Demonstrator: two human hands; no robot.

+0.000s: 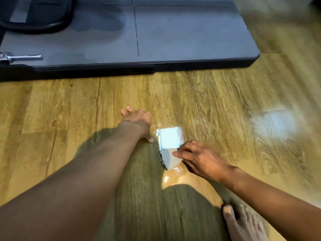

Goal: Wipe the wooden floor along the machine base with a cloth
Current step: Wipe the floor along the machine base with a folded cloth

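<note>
A small white cloth lies on the wooden floor in the lower middle. My right hand presses on its right side, fingers curled over it. My left hand rests flat on the floor just up and left of the cloth, fingers spread, holding nothing. A wet, glossy patch shines between the two hands. The dark grey machine base lies across the top, its black front edge well beyond both hands.
A chrome rod and a black curved tube sit on the base at the upper left. My bare foot stands on the floor at the lower right. A bright reflection marks the floor on the right.
</note>
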